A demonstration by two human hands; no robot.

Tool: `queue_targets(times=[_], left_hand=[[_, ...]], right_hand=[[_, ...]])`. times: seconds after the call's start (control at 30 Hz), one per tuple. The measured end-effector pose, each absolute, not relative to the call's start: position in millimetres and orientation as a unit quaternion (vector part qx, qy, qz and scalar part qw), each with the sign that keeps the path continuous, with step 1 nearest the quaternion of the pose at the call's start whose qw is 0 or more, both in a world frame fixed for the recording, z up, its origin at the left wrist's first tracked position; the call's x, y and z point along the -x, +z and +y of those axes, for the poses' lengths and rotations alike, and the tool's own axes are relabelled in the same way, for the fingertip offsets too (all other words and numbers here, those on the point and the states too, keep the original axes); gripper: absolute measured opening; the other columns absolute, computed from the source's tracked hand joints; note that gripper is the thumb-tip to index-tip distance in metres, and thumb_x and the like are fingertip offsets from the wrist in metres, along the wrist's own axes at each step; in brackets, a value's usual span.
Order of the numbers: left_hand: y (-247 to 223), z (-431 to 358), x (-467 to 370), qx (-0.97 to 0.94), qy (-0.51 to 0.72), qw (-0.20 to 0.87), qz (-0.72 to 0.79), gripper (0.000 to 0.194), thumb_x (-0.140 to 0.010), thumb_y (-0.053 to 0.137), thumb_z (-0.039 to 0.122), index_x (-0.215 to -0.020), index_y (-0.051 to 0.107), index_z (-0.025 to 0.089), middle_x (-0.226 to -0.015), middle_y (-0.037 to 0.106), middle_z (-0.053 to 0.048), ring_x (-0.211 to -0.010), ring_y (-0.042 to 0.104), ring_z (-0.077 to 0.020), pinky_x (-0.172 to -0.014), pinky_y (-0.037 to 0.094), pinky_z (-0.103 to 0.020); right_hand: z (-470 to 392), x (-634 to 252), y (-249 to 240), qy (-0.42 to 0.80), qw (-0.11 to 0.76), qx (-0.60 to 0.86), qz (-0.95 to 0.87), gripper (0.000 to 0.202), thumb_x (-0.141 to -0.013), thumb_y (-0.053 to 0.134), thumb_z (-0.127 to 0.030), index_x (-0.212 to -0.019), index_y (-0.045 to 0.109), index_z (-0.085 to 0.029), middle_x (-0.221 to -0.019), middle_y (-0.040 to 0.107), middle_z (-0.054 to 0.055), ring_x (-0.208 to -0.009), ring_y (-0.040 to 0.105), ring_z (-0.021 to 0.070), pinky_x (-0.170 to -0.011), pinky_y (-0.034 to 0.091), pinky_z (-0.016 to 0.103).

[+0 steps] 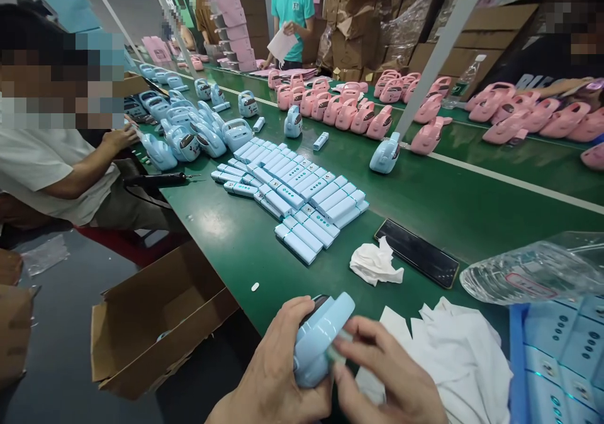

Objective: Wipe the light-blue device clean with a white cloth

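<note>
Near the front edge of the green bench, my left hand (276,370) is wrapped around a light-blue plastic device with a carrying handle (318,336). A dark panel shows on its far side. My right hand (391,373) is at the device's right side, thumb and forefinger close together with a small pale-green blur between them that I cannot make out. White cloths (453,355) lie beneath and beside the right hand. Beyond the device rests a crumpled white tissue (375,262), beside a black phone (418,252).
Stacked light-blue bars (302,188) cover mid-bench. A clear bottle (523,273) lies by a blue tray (518,361) of similar bars. Pink devices (346,109) line the back. A co-worker (47,141) sits left near an electric screwdriver (155,180); a cardboard box (160,323) stands below.
</note>
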State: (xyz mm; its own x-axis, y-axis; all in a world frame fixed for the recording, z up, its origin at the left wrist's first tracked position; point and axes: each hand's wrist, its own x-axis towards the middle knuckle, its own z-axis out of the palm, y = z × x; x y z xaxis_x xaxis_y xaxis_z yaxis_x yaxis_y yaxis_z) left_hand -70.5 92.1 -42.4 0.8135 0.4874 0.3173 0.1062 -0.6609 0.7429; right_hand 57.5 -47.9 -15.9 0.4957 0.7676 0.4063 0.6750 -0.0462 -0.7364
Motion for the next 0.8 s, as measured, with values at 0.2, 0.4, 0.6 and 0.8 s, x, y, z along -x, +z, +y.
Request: queue_targets(times=[0.2, 0.4, 0.6, 0.8], left_hand=[[-38.0, 91.1, 69.6, -0.885, 0.253, 0.351, 0.173, 0.072, -0.079, 0.062, 0.022, -0.145, 0.034, 0.022, -0.137, 0.060, -0.017, -0.126, 0.067, -0.0314, -0.100, 0.064, -0.044], [-44.2, 88.2, 71.0, -0.868, 0.243, 0.386, 0.195, 0.072, -0.079, 0.065, 0.021, -0.145, 0.037, 0.023, -0.141, 0.058, -0.016, -0.128, 0.065, -0.0302, -0.104, 0.061, -0.043], [-50.0, 85.8, 74.8, -0.849, 0.253, 0.418, 0.204, 0.075, -0.078, 0.064, 0.024, -0.147, 0.036, 0.032, -0.144, 0.055, -0.010, -0.131, 0.062, -0.0293, -0.106, 0.058, -0.043], [-21.7, 91.3, 72.3, -0.778, 0.143, 0.512, 0.334, 0.073, -0.070, 0.063, 0.029, -0.138, 0.039, 0.036, -0.132, 0.058, -0.005, -0.111, 0.065, -0.0299, -0.093, 0.055, -0.049]], right_hand=[[-42.6, -67.1, -14.0, 0.052, 0.484, 0.702, -0.519, 0.030, -0.085, 0.070, -0.009, -0.107, 0.069, -0.029, -0.113, 0.070, 0.004, -0.097, 0.073, 0.0123, -0.084, 0.060, 0.016], [-41.5, -59.5, -14.5, 0.072, 0.498, 0.714, -0.486, 0.028, -0.088, 0.067, -0.011, -0.108, 0.070, -0.030, -0.115, 0.068, 0.004, -0.098, 0.072, 0.0134, -0.082, 0.061, 0.018], [-43.2, -56.5, -13.2, 0.070, 0.473, 0.720, -0.503, 0.025, -0.089, 0.066, -0.015, -0.106, 0.072, -0.032, -0.113, 0.071, 0.003, -0.094, 0.075, 0.0136, -0.078, 0.062, 0.015], [-67.1, -73.9, -43.5, 0.116, 0.551, 0.783, -0.264, 0.023, -0.085, 0.078, -0.043, -0.105, 0.075, -0.033, -0.112, 0.077, 0.002, -0.101, 0.077, 0.0160, -0.085, 0.059, 0.011]])
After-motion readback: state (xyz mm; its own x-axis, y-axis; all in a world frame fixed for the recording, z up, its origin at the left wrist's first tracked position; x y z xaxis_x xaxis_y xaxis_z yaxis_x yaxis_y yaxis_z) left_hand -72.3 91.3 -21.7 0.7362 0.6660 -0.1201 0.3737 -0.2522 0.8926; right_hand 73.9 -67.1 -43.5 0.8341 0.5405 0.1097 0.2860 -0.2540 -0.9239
